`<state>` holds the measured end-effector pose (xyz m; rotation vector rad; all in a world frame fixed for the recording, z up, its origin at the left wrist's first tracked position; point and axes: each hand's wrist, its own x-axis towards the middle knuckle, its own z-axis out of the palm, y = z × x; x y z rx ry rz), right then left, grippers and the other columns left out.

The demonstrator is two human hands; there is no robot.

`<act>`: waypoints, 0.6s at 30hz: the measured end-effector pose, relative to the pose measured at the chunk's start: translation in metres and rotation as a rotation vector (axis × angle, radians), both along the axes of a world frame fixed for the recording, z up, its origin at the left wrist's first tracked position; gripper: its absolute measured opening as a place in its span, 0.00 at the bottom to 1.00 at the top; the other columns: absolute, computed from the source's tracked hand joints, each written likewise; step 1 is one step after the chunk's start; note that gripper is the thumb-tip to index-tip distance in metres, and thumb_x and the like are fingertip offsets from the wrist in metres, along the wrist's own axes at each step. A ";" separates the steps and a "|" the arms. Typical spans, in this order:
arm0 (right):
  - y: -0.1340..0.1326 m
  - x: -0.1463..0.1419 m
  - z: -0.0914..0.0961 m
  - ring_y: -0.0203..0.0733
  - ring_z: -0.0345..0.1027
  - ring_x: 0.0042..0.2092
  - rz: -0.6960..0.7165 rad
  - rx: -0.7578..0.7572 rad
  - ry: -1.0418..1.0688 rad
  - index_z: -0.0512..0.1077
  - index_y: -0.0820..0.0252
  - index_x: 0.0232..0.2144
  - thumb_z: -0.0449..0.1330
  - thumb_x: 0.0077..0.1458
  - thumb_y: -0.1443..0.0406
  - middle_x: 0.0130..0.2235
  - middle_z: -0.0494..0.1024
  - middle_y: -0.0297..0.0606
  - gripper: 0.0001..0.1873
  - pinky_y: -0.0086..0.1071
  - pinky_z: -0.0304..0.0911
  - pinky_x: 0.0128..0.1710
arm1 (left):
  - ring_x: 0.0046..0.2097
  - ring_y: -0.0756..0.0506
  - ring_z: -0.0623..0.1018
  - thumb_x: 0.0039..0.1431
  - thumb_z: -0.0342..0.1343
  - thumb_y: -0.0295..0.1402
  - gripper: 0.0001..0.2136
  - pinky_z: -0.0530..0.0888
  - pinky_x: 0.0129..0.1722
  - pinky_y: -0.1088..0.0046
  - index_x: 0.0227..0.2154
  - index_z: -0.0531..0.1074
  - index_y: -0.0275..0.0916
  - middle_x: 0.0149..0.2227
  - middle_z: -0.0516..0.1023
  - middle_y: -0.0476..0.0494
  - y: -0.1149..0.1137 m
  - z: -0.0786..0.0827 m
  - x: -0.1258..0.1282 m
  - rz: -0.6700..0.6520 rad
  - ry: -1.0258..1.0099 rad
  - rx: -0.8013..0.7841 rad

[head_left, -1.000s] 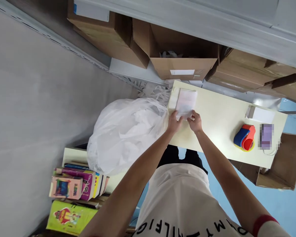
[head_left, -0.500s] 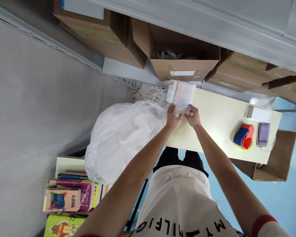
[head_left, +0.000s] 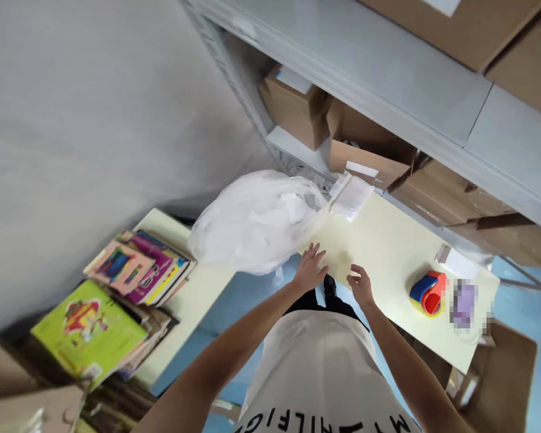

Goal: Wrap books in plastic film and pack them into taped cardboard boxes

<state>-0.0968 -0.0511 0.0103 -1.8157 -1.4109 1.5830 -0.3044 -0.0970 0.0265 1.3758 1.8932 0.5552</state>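
My left hand is over the front edge of the cream table, its fingers spread and holding nothing. To its right, my right hand is held above the same edge, empty, with fingers loosely bent and apart. Beyond both hands, a stack of thin white and pinkish packets lies at the back of the table, touched by neither hand. A large, puffed-up translucent white plastic bag bulges to the left of my left hand.
A red and blue tape dispenser, a white box and a blurred purple item sit at the table's right end. Books are piled at left. Behind, a grey shelf holds cardboard boxes. An open carton stands lower right.
Both hands have let go of the packets and drawn back toward my body. The packets stay at the table's back. My view has turned, showing more books at left and more shelf.
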 end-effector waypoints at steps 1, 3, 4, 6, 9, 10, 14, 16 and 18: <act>-0.002 0.003 0.003 0.42 0.73 0.35 0.045 -0.001 0.025 0.72 0.56 0.45 0.62 0.44 0.54 0.49 0.77 0.46 0.24 0.44 0.71 0.41 | 0.70 0.31 0.56 0.60 0.54 0.37 0.20 0.60 0.65 0.44 0.55 0.70 0.40 0.66 0.63 0.33 -0.015 0.003 0.002 0.061 0.010 -0.003; -0.002 0.006 0.010 0.41 0.72 0.34 0.133 0.005 0.073 0.73 0.56 0.43 0.62 0.44 0.55 0.44 0.78 0.43 0.22 0.42 0.71 0.40 | 0.68 0.31 0.60 0.61 0.52 0.38 0.20 0.62 0.64 0.44 0.54 0.71 0.41 0.64 0.66 0.35 -0.046 0.011 0.007 0.169 0.004 -0.003; -0.001 0.005 0.013 0.42 0.72 0.34 0.170 0.011 0.092 0.74 0.56 0.41 0.62 0.44 0.55 0.42 0.79 0.42 0.21 0.42 0.71 0.40 | 0.66 0.31 0.64 0.61 0.51 0.38 0.20 0.64 0.63 0.46 0.54 0.71 0.42 0.63 0.69 0.37 -0.060 0.016 0.009 0.213 -0.003 -0.001; 0.000 0.000 0.021 0.42 0.72 0.33 0.229 0.032 0.120 0.75 0.57 0.38 0.62 0.43 0.54 0.38 0.79 0.41 0.20 0.41 0.71 0.39 | 0.61 0.32 0.72 0.61 0.50 0.39 0.20 0.70 0.59 0.49 0.54 0.72 0.42 0.58 0.74 0.38 -0.089 0.027 0.013 0.274 -0.021 -0.002; -0.004 -0.015 0.028 0.43 0.72 0.32 0.318 0.062 0.165 0.75 0.57 0.35 0.63 0.42 0.51 0.34 0.79 0.40 0.20 0.41 0.71 0.37 | 0.53 0.32 0.78 0.61 0.49 0.41 0.21 0.75 0.53 0.54 0.54 0.73 0.41 0.53 0.78 0.36 -0.127 0.045 0.018 0.338 -0.046 -0.011; -0.008 -0.022 0.029 0.43 0.72 0.32 0.355 0.070 0.186 0.76 0.57 0.35 0.63 0.42 0.50 0.34 0.79 0.40 0.21 0.41 0.71 0.36 | 0.52 0.32 0.78 0.60 0.49 0.41 0.21 0.76 0.53 0.55 0.53 0.73 0.41 0.52 0.78 0.36 -0.139 0.051 0.019 0.369 -0.049 -0.009; -0.034 -0.053 0.028 0.46 0.73 0.33 0.555 0.079 0.266 0.76 0.57 0.33 0.65 0.40 0.47 0.34 0.80 0.42 0.23 0.41 0.70 0.35 | 0.54 0.34 0.77 0.60 0.50 0.41 0.21 0.74 0.55 0.55 0.53 0.73 0.40 0.53 0.78 0.36 -0.186 0.068 0.022 0.528 0.000 0.030; -0.052 -0.075 0.029 0.46 0.72 0.33 0.688 0.034 0.322 0.76 0.57 0.34 0.67 0.39 0.46 0.34 0.80 0.42 0.24 0.41 0.69 0.35 | 0.54 0.35 0.77 0.60 0.50 0.40 0.21 0.73 0.56 0.56 0.53 0.73 0.40 0.52 0.78 0.36 -0.215 0.074 0.020 0.616 0.033 0.060; -0.074 -0.102 0.034 0.45 0.72 0.32 0.828 -0.058 0.381 0.77 0.56 0.35 0.67 0.38 0.46 0.34 0.80 0.41 0.25 0.39 0.68 0.33 | 0.54 0.37 0.77 0.60 0.51 0.40 0.20 0.73 0.56 0.57 0.53 0.72 0.41 0.52 0.79 0.37 -0.250 0.078 0.016 0.730 0.071 0.090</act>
